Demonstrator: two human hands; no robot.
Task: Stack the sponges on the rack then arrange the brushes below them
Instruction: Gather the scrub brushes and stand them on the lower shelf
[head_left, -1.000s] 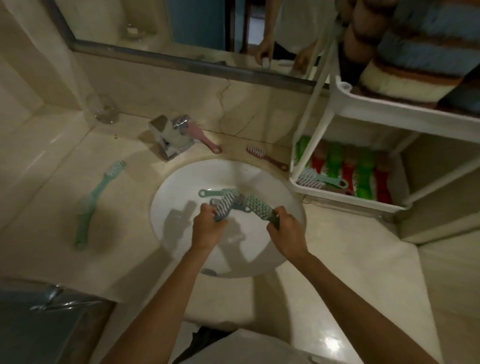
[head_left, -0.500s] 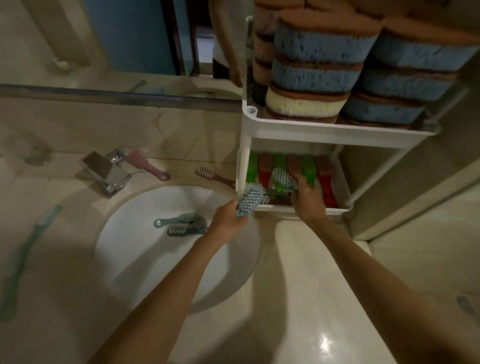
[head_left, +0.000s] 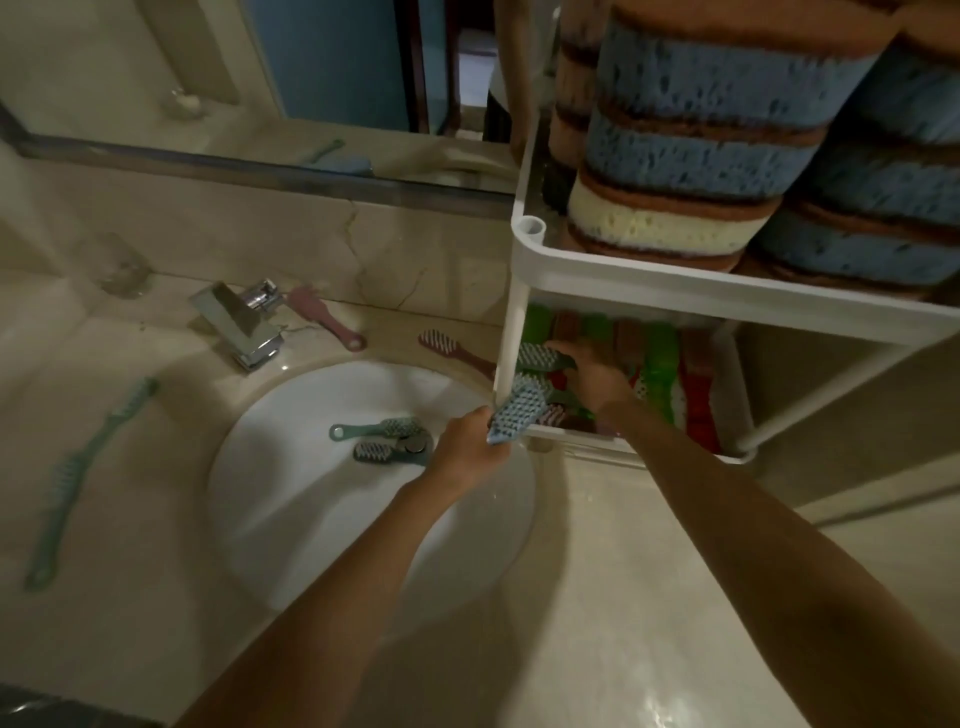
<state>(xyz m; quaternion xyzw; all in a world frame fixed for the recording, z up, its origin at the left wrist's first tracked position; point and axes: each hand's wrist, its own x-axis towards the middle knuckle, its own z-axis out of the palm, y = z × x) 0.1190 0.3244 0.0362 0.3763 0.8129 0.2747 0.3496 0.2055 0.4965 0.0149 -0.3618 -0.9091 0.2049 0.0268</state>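
At far left I see a long pale-green plastic brush (head_left: 85, 475) lying flat on the glossy beige marble counter (head_left: 649, 597). Behind it a clear glass tumbler (head_left: 118, 266) stands by the veined marble backsplash, under a mirror edged in metal. A squared chrome faucet (head_left: 240, 323) leans over the round white ceramic sink (head_left: 291, 499). Two pink plastic brushes lie on the counter behind the basin: one (head_left: 323, 320) just beside the faucet, the other (head_left: 455, 352) near the rack post.

In the basin, by the drain, I count two teal brushes with pale bristles: one (head_left: 375, 429) with a ring-ended handle, the other (head_left: 385, 451) darker, lying just in front of it.

My left hand (head_left: 467, 451) has its fingers curled around a bristly blue-grey scrub brush (head_left: 517, 410), held at the front left corner of the rack's lower tray. My right hand (head_left: 592, 375) reaches into that tray, fingers wrapped over a teal brush with a pale bristle pad (head_left: 540, 357).

The white plastic two-tier rack (head_left: 727, 293) stands on the counter right of the sink. Its lower tray holds green and red ribbed pieces side by side; I cannot count them surely. On the upper tray stand stacks of porous oval sponges (head_left: 701, 156), blue and cream with brown scouring layers.
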